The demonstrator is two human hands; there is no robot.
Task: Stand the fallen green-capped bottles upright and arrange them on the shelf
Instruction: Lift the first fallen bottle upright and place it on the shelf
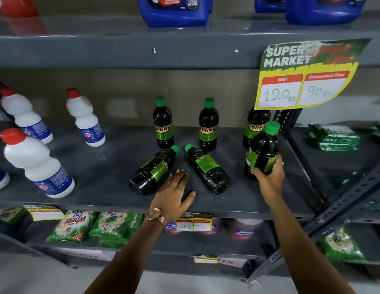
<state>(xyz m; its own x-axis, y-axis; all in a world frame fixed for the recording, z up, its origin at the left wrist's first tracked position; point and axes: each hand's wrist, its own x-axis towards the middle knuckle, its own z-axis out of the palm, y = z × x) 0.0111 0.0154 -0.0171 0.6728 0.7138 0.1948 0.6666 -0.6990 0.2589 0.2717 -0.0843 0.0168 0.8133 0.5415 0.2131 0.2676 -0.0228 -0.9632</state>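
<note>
The shelf [104, 179] is seen as grey painted metal with a dull, faintly reflective sheen, and the slotted upright [342, 200] beside it as matt perforated metal. The green-capped bottles [163, 124] are shown in dark, glossy plastic with shiny printed labels and smooth matt caps, while the white bottles [36, 164] are rendered in smooth satin plastic. The price sign [305, 75] appears as glossy printed paper, and the detergent packets [114, 228] as crinkled shiny film.

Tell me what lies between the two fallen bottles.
In the head view, only bare shelf and the left hand's fingers lie between the left fallen bottle and the right fallen bottle.
</note>
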